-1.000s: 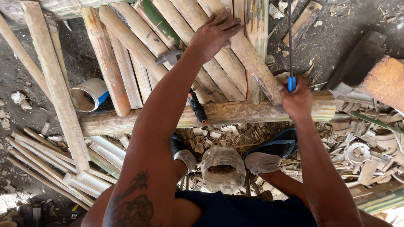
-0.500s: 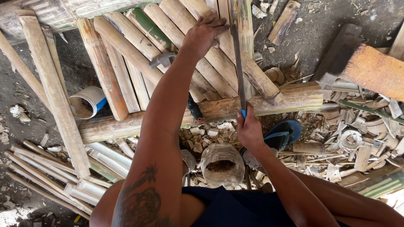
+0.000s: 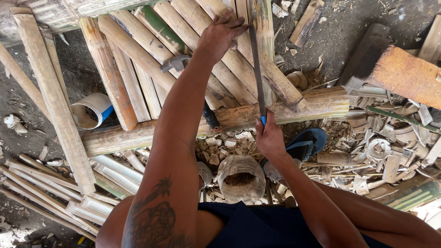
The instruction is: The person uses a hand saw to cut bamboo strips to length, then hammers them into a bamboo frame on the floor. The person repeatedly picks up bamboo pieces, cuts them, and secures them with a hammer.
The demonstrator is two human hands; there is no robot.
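Note:
My left hand point(image 3: 220, 34) rests flat on a split bamboo slat point(image 3: 239, 69), one of several leaning across a thick bamboo pole point(image 3: 285, 108). My right hand point(image 3: 268, 138) grips the blue handle of a long dark blade point(image 3: 256, 64). The blade points away from me and lies along the slats, right beside my left fingers. A hammer point(image 3: 177, 63) lies on the slats under my left forearm, its dark handle partly hidden.
A cut white-and-blue cylinder point(image 3: 92, 110) lies at the left. A clear plastic jar point(image 3: 241, 177) stands between my knees. A blue sandal point(image 3: 305, 142), bamboo offcuts and chips point(image 3: 390, 147) cover the ground at right. Thin bamboo strips point(image 3: 50, 188) are piled at lower left.
My right hand has moved left and toward me, bringing the blade from the right side onto the slats beside my left hand. My left hand stays on the bamboo.

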